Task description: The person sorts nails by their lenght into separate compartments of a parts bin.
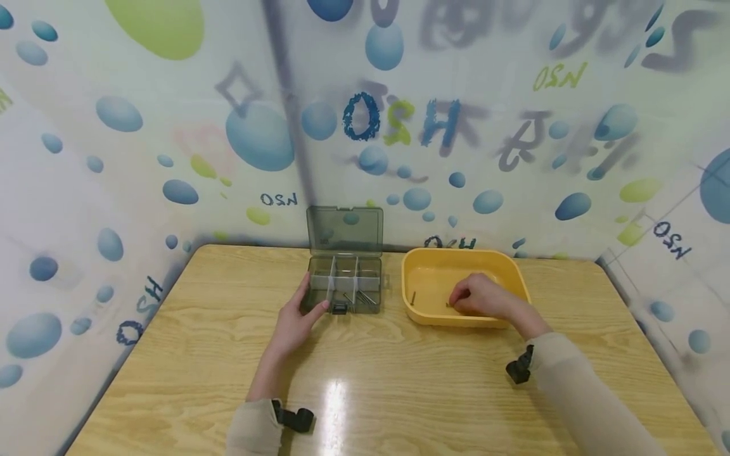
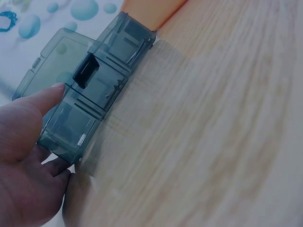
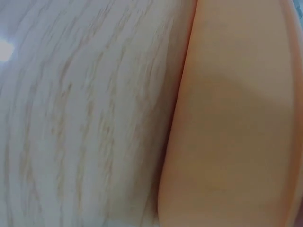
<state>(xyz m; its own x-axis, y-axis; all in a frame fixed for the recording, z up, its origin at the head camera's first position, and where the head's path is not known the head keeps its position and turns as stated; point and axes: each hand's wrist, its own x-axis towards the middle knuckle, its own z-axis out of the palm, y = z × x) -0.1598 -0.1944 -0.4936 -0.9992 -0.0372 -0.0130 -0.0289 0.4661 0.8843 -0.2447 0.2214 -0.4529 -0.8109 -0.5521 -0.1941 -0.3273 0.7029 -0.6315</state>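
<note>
A smoky, see-through compartment box (image 1: 322, 304) stands on the table with its lid (image 1: 345, 231) raised at the back. My left hand (image 1: 295, 322) holds its front left corner, thumb on the front wall beside the black latch (image 2: 86, 71), other fingers along the side. Several thin metal screws (image 1: 365, 297) lie in the front compartments. Over at the right, my right hand (image 1: 480, 295) reaches into a yellow tray (image 1: 419, 315), finger and thumb pinched together on a small screw (image 1: 448, 305). Left of them, another screw (image 1: 413, 297) lies in the tray.
The wooden table (image 1: 365, 380) ends at a patterned wall covering (image 1: 490, 158) close behind box and tray. Only the front wall of the tray (image 3: 227, 123) and tabletop show in the right wrist view; the hand is hidden there.
</note>
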